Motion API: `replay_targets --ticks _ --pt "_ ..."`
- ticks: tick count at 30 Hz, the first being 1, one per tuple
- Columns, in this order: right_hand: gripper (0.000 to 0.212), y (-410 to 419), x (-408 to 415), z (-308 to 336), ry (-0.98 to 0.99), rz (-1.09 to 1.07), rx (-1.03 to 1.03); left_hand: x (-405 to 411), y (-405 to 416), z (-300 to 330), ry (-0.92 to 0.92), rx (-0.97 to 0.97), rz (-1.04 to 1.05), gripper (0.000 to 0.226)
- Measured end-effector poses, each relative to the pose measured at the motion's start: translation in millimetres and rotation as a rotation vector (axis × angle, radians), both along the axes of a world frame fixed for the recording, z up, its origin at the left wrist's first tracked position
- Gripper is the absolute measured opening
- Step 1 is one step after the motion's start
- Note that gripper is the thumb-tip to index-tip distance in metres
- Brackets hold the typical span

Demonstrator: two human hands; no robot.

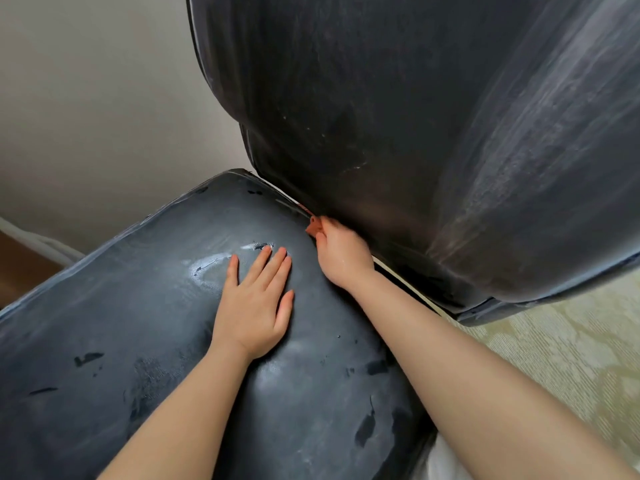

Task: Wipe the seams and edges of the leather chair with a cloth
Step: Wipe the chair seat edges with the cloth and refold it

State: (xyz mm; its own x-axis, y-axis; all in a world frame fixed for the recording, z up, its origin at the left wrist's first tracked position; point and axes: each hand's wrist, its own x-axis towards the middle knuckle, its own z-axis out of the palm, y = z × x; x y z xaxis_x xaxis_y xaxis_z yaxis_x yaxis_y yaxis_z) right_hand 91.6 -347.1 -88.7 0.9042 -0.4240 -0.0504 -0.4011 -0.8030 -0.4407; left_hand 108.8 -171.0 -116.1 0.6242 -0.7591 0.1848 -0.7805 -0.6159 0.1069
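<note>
Two bare hands | left hand (254, 303) flat, fingers straight, on worn black leather chair seat (145, 341) | right hand (341, 252) pinches small orange cloth (312, 226) at backrest seam (287, 199)

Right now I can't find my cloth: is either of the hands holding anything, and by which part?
The right hand grips an orange cloth bunched at the seat-back seam; only a corner shows. The left hand lies flat, holding nothing.

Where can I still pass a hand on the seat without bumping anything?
Free: the seat cushion left of the left hand. Crowded: the crease under the backrest, where the right hand grips the orange cloth.
</note>
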Motion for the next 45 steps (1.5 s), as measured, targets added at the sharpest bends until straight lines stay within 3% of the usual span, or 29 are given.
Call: replay_targets --ticks 7,12,18,23,28,35,39,45 --pt "0.041 7 -17 -1 -0.093 0.200 -0.125 0 0 -1 0.002 -0.035 0.010 0.054" --pt "0.037 4 19 1 -0.027 0.006 0.044 0 0 -2 -0.005 -0.061 0.014 0.053" --pt "0.036 10 8 4 -0.086 0.180 0.000 0 -1 -2 -0.010 -0.102 0.019 0.052" --pt "0.036 2 37 1 -0.053 0.034 0.145 -1 -1 0 0.005 -0.112 0.031 0.054" --pt "0.042 8 26 2 -0.035 0.051 0.063 5 14 26 0.028 -0.143 0.309 0.060" --pt "0.037 6 50 4 0.025 -0.020 0.077 30 51 13 0.132 0.129 0.390 0.065" --pt "0.033 11 58 1 0.007 -0.018 0.032 30 49 9 0.109 0.142 0.389 0.062" --pt "0.042 29 32 -6 -0.195 0.213 -0.085 30 49 6 0.099 0.111 0.375 0.057"
